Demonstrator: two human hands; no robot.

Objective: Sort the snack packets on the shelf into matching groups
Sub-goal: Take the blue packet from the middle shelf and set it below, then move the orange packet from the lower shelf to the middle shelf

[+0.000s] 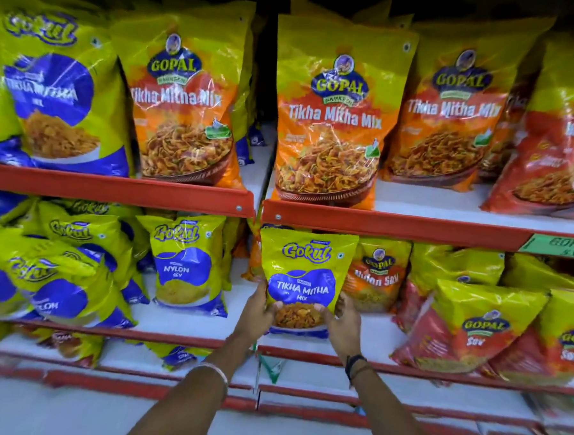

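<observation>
A small yellow-and-blue Gokul Tikha Mitha Mix packet (304, 271) stands upright at the middle shelf's front, at the left end of the right bay. My left hand (260, 310) grips its lower left corner and my right hand (341, 321) its lower right corner. Just right of it stands an orange Gopal Nylon Sev packet (377, 275). Left of it, across a gap, a Gokul Nylon Sev packet (188, 265) stands upright. Red Gopal Sev packets (469, 326) lean at the right.
The upper shelf holds large Gopal Tikha Mitha Mix bags (330, 120) and a large Gokul Tikha Mitha bag (56, 95) at left. Several Gokul packets (53, 271) are piled at the middle shelf's left. Red shelf rails (411, 224) edge each level. A lower shelf holds a few packets (79, 347).
</observation>
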